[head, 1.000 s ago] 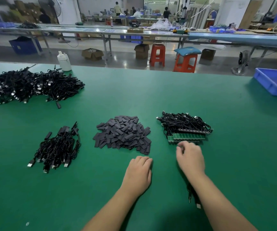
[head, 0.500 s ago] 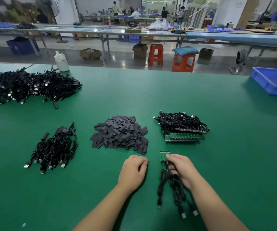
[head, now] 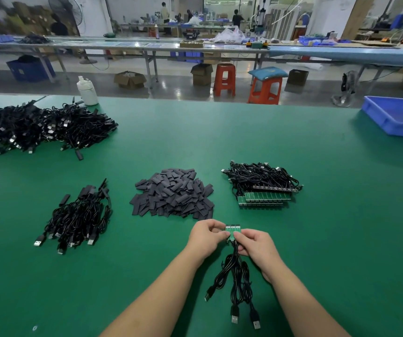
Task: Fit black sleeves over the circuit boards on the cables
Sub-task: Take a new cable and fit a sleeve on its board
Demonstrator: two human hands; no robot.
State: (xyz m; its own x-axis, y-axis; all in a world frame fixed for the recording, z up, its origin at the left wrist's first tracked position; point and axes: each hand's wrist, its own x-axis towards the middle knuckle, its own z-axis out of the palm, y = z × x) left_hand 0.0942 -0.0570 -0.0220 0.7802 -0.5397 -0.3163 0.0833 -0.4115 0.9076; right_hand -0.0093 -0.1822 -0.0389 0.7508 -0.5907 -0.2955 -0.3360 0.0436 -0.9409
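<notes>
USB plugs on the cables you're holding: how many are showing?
3: one USB plug lower left, one in the middle, one lower right. More may hide among the cables.

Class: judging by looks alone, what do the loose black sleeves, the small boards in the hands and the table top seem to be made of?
Black sleeves: probably matte plastic or rubber tubing, flattened, dull grey-black.
Circuit boards: rigid green laminate, slightly glossy, with contacts along the edge.
Table top: green mat, perhaps rubber, with a soft low sheen.

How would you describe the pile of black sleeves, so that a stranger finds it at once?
On the green table, three small heaps lie in a row ahead of the hands. The sleeves are the middle heap: flat dark grey strips, with no cables or green boards.
</notes>
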